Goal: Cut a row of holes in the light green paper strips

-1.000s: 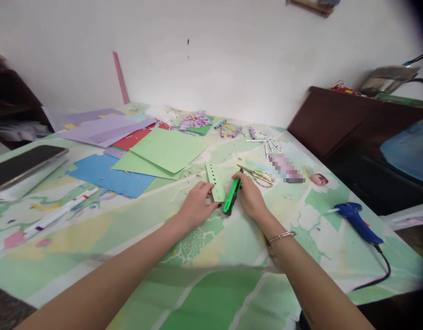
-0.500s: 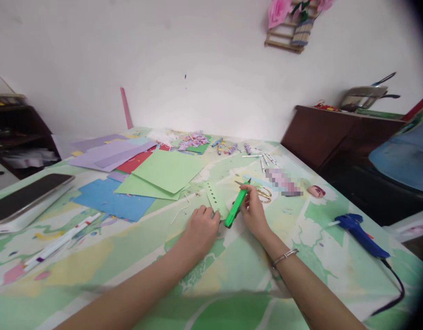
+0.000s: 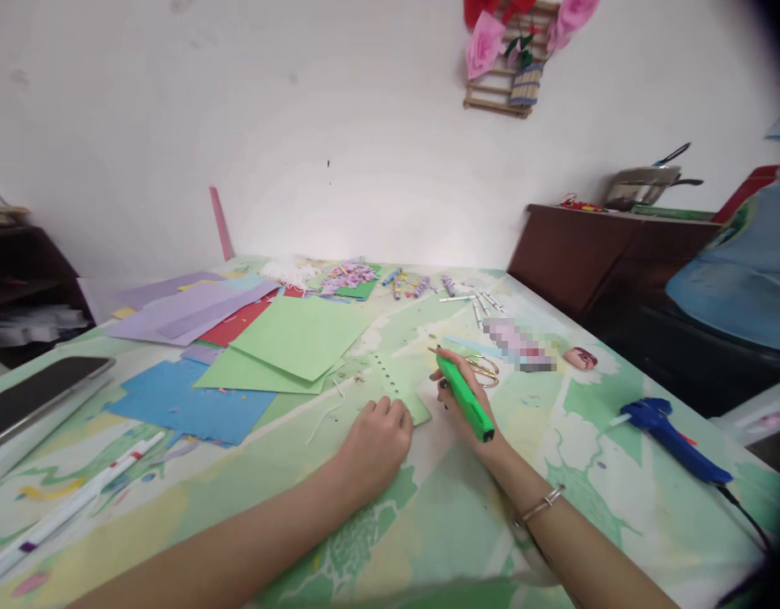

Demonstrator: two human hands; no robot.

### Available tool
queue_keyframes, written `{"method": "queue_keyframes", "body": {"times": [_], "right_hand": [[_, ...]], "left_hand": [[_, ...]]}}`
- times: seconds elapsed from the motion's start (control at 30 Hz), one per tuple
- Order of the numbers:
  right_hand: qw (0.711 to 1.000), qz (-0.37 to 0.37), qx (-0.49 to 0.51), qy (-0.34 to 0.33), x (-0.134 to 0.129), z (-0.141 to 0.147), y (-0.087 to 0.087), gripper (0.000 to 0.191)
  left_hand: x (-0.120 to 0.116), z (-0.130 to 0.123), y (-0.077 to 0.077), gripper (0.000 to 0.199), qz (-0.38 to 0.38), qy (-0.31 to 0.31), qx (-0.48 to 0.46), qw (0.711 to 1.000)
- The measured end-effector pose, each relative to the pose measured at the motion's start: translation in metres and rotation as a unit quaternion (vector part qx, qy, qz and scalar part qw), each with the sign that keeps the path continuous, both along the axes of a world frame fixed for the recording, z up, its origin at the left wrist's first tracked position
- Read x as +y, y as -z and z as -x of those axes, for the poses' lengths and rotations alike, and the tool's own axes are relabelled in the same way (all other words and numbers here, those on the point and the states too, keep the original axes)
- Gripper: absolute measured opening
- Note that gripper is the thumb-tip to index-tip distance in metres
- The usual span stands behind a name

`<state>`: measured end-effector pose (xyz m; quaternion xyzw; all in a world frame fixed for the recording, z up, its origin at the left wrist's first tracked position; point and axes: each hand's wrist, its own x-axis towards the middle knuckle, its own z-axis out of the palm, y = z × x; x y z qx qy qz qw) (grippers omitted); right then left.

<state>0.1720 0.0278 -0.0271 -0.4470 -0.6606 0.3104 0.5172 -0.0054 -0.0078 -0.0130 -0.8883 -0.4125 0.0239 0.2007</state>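
Note:
My left hand (image 3: 378, 436) rests on the near end of a pale green paper strip (image 3: 390, 381) with a row of dark holes, its fingers close together and pressing it to the table. In my right hand (image 3: 469, 414) is a bright green cutter (image 3: 464, 394), held at a slant with its tip pointing away and to the left, above the table. Gold-handled scissors (image 3: 485, 370) lie just behind the right hand, partly hidden by it.
Green sheets (image 3: 304, 337), a blue sheet (image 3: 193, 402) and purple sheets (image 3: 193, 309) lie at the left, beyond a dark phone (image 3: 44, 393). A blue glue gun (image 3: 675, 440) with a cord is at the right. Paper scraps (image 3: 348, 275) lie at the back.
The green cutter has turned in my right hand; its back end now points toward my right wrist instead of toward my left hand. The whole view has shifted slightly.

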Motion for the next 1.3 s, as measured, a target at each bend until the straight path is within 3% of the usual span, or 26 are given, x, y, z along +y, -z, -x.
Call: {"method": "queue_keyframes", "body": {"times": [0.33, 0.6, 0.83, 0.93, 1.07, 1.3], "right_hand": [[0.981, 0.097, 0.149, -0.072, 0.012, -0.002, -0.009, 0.046], [0.966, 0.161, 0.144, -0.145, 0.047, -0.001, -0.019, 0.043], [0.956, 0.217, 0.144, -0.133, 0.069, 0.003, -0.002, 0.018], [0.948, 0.244, 0.143, -0.146, 0.071, -0.002, 0.005, 0.012], [0.946, 0.267, 0.14, -0.122, 0.069, -0.007, -0.002, 0.012], [0.938, 0.317, 0.056, -0.13, 0.072, -0.014, -0.015, 0.015]], "left_hand": [[0.027, 0.0, 0.012, 0.013, -0.072, 0.131, 0.014, 0.989], [0.043, -0.003, 0.025, 0.034, -0.133, 0.215, -0.079, 0.964], [0.035, -0.001, 0.031, 0.036, -0.133, 0.213, -0.184, 0.95], [0.033, 0.002, 0.028, 0.036, -0.109, 0.212, -0.166, 0.957], [0.032, 0.006, 0.029, 0.035, -0.107, 0.206, -0.155, 0.96], [0.031, 0.004, 0.04, 0.032, -0.173, 0.16, -0.223, 0.946]]}}
